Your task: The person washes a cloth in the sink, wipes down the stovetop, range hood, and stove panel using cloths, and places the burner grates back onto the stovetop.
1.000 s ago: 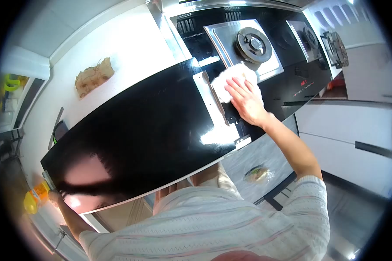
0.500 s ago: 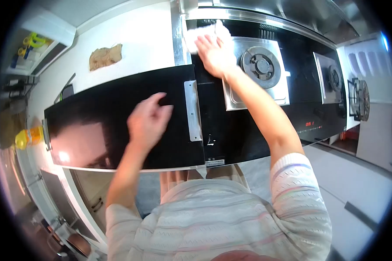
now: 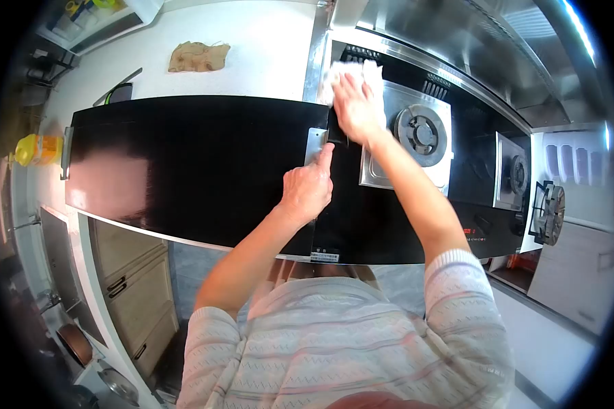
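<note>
My right hand (image 3: 358,114) presses down on a white cloth (image 3: 374,73), fingers spread over it, at the back left corner of the black stove top (image 3: 341,211). Just right of it is a steel burner plate with a round gas burner (image 3: 421,135). My left hand (image 3: 308,189) holds nothing; its index finger is stretched out and the others are curled. That fingertip is at the metal strip (image 3: 314,144) on the edge of a large glossy black panel (image 3: 205,163). The panel lies left of the stove top.
A crumpled brown cloth (image 3: 199,57) lies on the white counter (image 3: 266,41) behind the panel. At the far left stands a bottle of yellow liquid (image 3: 39,150). A second burner (image 3: 518,174) is on the right, with a removed pan support (image 3: 551,213) beyond it.
My left hand has moved right, from above the black panel to its metal strip, with the index finger extended. My right hand stays on the white cloth near the back corner. The view has shifted.
</note>
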Available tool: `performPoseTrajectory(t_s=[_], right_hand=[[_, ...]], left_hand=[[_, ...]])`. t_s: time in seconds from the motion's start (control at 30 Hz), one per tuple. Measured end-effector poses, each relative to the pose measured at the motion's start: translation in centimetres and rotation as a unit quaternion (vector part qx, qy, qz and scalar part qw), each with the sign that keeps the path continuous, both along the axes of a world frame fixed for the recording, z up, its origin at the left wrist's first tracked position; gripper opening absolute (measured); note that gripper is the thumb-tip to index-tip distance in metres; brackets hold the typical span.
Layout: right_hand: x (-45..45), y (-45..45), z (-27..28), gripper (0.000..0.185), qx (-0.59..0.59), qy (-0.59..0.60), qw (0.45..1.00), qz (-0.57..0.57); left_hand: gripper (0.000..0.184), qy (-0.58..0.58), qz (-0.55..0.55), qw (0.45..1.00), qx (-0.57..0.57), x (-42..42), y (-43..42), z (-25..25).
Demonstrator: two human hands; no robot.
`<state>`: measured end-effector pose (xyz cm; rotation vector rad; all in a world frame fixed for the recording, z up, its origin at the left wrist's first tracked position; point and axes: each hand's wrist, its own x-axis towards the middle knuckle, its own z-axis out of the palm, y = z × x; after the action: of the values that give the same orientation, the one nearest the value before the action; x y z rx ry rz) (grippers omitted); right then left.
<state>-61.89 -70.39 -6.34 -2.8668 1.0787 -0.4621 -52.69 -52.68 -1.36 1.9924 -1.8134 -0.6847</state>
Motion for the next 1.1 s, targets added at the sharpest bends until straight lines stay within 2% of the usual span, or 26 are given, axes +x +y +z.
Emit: performPoseTrajectory(t_s=[0.1, 0.13, 0.23, 0.33, 0.4, 0.5, 0.6, 0.7, 0.77, 0.9, 1.0, 1.1], right_hand=[[3.8, -5.8, -1.6, 0.039, -0.037, -0.025, 0.999, -0.026], [4.5, -6.5, -0.8, 0.039, -0.01, 0.004, 0.999, -0.042], [4.9, -7.1, -1.8, 0.037, -0.008, -0.06, 0.997, -0.05], [4.0, -4.7, -1.5, 0.036, -0.031, -0.041, 0.998, -0.043], [1.1, 0.1, -1.0, 0.033, -0.027, -0.059, 0.998, 0.009], [-3.4, 9.6, 1.0, 0.045, 0.041, -0.004, 0.999, 0.031], [-6.4, 16.5, 2.9, 0.047, 0.132, -0.015, 0.99, 0.045], [-6.2, 15.5, 2.6, 0.047, 0.123, -0.002, 0.991, 0.052], [-4.2, 11.3, 1.6, 0.043, 0.058, -0.017, 0.998, 0.031], [0.7, 4.3, -0.2, 0.036, -0.002, -0.093, 0.995, -0.025], [-0.6, 6.8, -0.1, 0.04, 0.018, -0.075, 0.997, -0.008], [-4.8, 15.4, 1.5, 0.047, 0.063, 0.001, 0.997, 0.043]], left_hand=[[0.056, 0.015, 0.01, 0.993, -0.113, -0.1, 0.0, -1.1], [0.054, 0.024, 0.015, 0.996, -0.088, -0.1, -0.1, -0.9], [0.046, 0.016, 0.015, 0.996, -0.082, 0.0, -0.2, -0.9], [0.035, 0.027, 0.019, 0.996, -0.078, 0.3, -0.1, -1.1], [0.024, 0.057, 0.033, 0.996, -0.067, 0.5, 0.0, -0.5], [0.019, 0.065, 0.041, 0.994, -0.072, 1.1, 0.3, -1.0], [0.014, 0.057, 0.044, 0.994, -0.076, 1.8, 0.1, -1.1], [0.013, 0.061, 0.044, 0.996, -0.056, 2.0, 0.0, -0.8], [0.012, 0.067, 0.048, 0.996, -0.042, 2.0, 0.1, -0.7], [0.014, 0.072, 0.048, 0.995, -0.047, 2.2, 0.2, -1.0], [0.015, 0.079, 0.065, 0.993, -0.063, 2.1, 0.2, -1.7], [0.014, 0.149, 0.081, 0.985, -0.029, 2.4, 0.2, -1.0]])
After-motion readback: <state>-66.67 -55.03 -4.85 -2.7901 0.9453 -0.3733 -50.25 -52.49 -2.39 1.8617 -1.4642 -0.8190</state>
